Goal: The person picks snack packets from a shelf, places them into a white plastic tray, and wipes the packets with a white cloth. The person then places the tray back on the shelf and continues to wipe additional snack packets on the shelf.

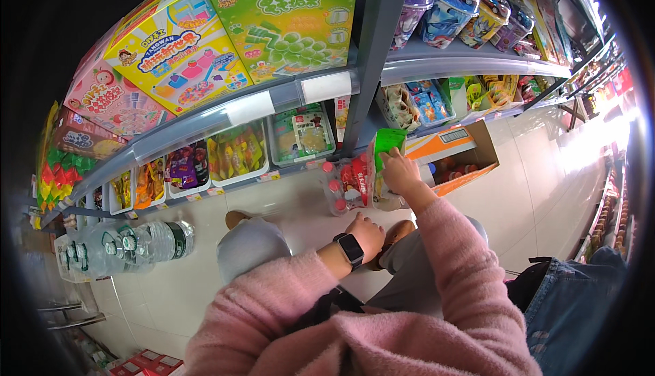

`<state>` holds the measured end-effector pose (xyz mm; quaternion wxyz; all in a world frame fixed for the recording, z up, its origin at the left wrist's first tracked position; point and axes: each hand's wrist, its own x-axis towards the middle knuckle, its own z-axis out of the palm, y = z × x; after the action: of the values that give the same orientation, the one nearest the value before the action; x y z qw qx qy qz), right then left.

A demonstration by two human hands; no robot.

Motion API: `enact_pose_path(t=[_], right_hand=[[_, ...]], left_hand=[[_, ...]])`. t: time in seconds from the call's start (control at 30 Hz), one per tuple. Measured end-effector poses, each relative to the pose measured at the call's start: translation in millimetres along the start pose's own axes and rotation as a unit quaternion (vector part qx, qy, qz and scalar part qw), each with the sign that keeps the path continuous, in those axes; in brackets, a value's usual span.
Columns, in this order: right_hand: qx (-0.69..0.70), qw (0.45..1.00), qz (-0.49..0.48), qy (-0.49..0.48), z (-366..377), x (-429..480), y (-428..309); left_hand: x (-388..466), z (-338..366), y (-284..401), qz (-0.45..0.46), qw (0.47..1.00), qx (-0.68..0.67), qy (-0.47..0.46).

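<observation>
My right hand (401, 172) is at a carton with a bright green flap (390, 143). Its fingers touch the flap's edge; whether they pinch it is not clear. The carton stands on the floor between a pack of red-capped bottles (350, 184) and an open orange and white cardboard box (444, 146) with round-topped red items inside. Nearer to me, my left hand (366, 233), with a black smartwatch (350, 249) on the wrist, hovers beside my brown shoe. Its fingers are loosely bent and nothing shows in them.
A shelf edge (199, 125) crosses the left, with large candy-kit boxes (176, 43) above and trays of wrapped sweets (238, 153) below. Large water bottles (148, 243) lie on the tiled floor at left. Lidded toy cups (448, 10) fill the upper right shelf. Denim cloth (568, 299) is at lower right.
</observation>
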<state>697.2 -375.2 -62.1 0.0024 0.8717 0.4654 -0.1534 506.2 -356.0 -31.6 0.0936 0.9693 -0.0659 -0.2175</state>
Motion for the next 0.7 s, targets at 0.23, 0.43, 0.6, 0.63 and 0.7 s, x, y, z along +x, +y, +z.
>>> enact_pose_path(t=[0.23,0.43,0.6,0.63,0.7], right_hand=[[0.027,0.999,-0.016,0.037,-2.7,2.8,3.1],[0.002,0.998,-0.019,0.054,-1.3,0.1,7.4],[-0.005,0.998,-0.023,0.065,-34.0,-14.7,-1.7],[0.0,0.996,-0.038,0.087,-45.7,-20.5,-4.6],[0.01,0.994,-0.046,0.099,-72.6,-36.6,-8.5]], left_hand=[[6.7,1.5,0.3,0.001,0.999,-0.001,-0.046],[2.4,0.5,-10.8,0.008,0.999,-0.006,0.037],[-9.2,-25.7,-44.6,-0.08,0.993,-0.018,0.09],[-11.4,-33.4,-51.3,-0.123,0.988,-0.001,0.095],[-22.8,-46.3,-64.5,-0.167,0.974,0.009,0.156]])
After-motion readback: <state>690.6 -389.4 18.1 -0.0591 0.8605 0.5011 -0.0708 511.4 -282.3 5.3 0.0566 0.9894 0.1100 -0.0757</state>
